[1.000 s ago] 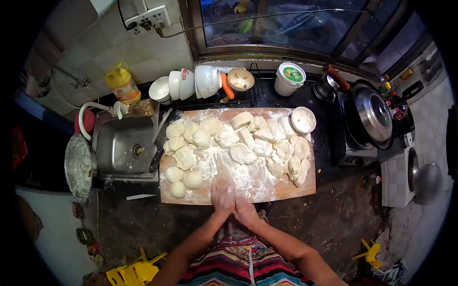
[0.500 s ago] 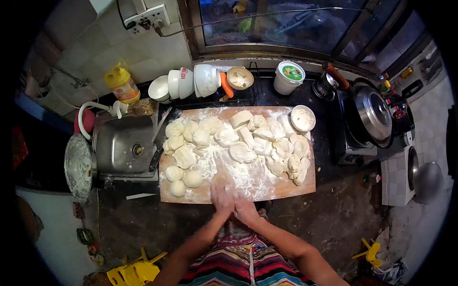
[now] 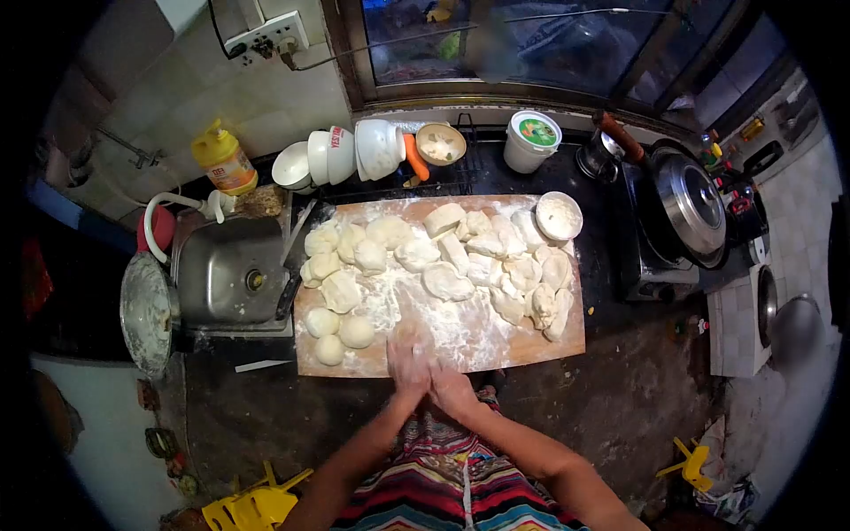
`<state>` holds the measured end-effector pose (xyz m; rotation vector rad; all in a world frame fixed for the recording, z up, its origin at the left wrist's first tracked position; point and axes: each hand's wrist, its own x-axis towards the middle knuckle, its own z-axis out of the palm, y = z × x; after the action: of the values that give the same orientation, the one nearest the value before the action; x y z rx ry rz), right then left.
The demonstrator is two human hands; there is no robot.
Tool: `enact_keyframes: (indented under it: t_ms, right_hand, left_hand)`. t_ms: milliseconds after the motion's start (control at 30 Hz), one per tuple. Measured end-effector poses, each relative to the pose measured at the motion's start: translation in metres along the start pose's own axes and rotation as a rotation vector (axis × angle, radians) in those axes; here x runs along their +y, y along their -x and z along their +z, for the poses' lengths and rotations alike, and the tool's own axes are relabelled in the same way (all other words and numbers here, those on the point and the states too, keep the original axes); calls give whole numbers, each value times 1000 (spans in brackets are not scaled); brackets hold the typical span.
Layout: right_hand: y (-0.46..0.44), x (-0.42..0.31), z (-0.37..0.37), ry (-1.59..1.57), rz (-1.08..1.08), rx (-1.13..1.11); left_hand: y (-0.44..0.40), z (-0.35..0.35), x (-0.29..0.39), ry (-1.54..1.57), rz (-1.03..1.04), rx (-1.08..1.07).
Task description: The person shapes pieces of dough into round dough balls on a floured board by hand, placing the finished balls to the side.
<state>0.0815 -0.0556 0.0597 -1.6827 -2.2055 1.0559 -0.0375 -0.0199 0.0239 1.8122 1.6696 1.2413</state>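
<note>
A floured wooden board lies across the counter. At its front edge my left hand and my right hand are pressed close together, side by side. Their fingers are blurred and what lies under them is hard to make out. Three smooth round dough balls sit to the left of my hands. Many rough dough pieces cover the back of the board, with a pile of flattened ones at the right. A small bowl of flour stands at the back right corner.
Left of the board are a steel sink, a knife and a floury pan. Behind stand white bowls, a lidded tub and a yellow bottle. A lidded wok sits on the stove at right.
The camera view has shifted slightly. My hands stay together at the board's front edge, with only small movement. The dough pieces keep their places.
</note>
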Motion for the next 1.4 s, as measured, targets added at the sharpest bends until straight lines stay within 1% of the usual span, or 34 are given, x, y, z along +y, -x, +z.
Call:
enact_keyframes:
  t_ms: [100,133,200,233,300,333,400,433,467,567,600,667,700,767,833,867,967,1000,1033,1067,1100,1133,1167,1200,1233,1267,1300,1367,1400]
  right_hand:
    - [-22,1,-10,-207,105,277]
    - [-30,-12,-32,-301,232,188]
    - [-43,-9,-31,-515,260,172]
    - [-45,-7,-31,-619,276,161]
    - [-35,0,-37,-449,181,140]
    - [-29,2,-37,-366,134,125]
    - [-19,14,-10,-202,-164,184]
    - [-15,19,-1,-116,-308,213]
    - [-14,7,-10,-45,-223,146]
    - [-57,0,-29,-52,-296,132]
    - [-65,-4,-37,-66,-216,80]
    - [-53,-9,-53,-90,-123,40]
    - [-49,-7,-59,-102,-75,22]
    - [-24,17,-33,-119,-98,91]
    - [2,26,-18,-165,-81,146]
    - [10,28,-14,-298,-18,156]
    - [15,34,-18,-639,144,170]
    - [6,31,-23,-727,183,174]
    - [-3,30,-26,-813,215,178]
    - [-14,34,-21,-912,136,245]
    - [-21,34,-30,-758,88,203]
    - [-29,31,-41,-608,37,161]
    - [-34,30,-48,-457,-16,124]
    - [-36,31,-49,-354,-60,158]
    - [-38,32,-53,-482,-5,159]
    - [-34,32,-56,-612,57,150]
    - [-35,32,-59,-738,116,144]
    - [-41,34,-47,-891,13,230]
    - [-46,32,-39,-970,-41,271]
  left_hand:
    - [-44,21,-47,-288,263,-95]
    - [-52,20,-46,-285,256,-110]
    - [-72,21,-46,-276,265,-123]
    - [-64,20,-46,-196,249,-192]
    - [-41,21,-45,-34,215,-326]
    - [-47,-7,7,-38,328,-335]
    - [-22,-3,13,187,-61,-247]
    - [-4,7,-13,-32,-30,-187]
    - [15,17,-38,-252,-13,-124]
    - [-40,-3,-32,-102,-113,-114]
    - [-41,-1,-32,-93,-123,-88]
    - [-41,6,-32,-81,-143,-32]
    - [-34,8,-25,-154,-122,-17]
    - [-8,17,5,-297,-94,16]
    - [9,20,26,-204,-6,-27]
    - [13,21,30,-159,38,-46]
    - [2,29,24,-63,57,-178]
    - [-14,23,31,-101,69,-187]
    - [-27,17,33,-110,109,-135]
    - [-38,12,34,-123,146,-76]
    - [-41,8,33,-140,178,-22]
    - [-37,10,22,-156,164,-20]
    - [-33,10,14,-180,151,-68]
    - [-34,9,12,-202,143,-111]
    - [-34,9,12,-222,130,-159]
    - [-30,9,15,-64,-131,-111]
    - [-45,0,32,97,-383,-52]
    - [-46,4,27,414,-686,58]
    - [-37,18,5,568,-733,109]
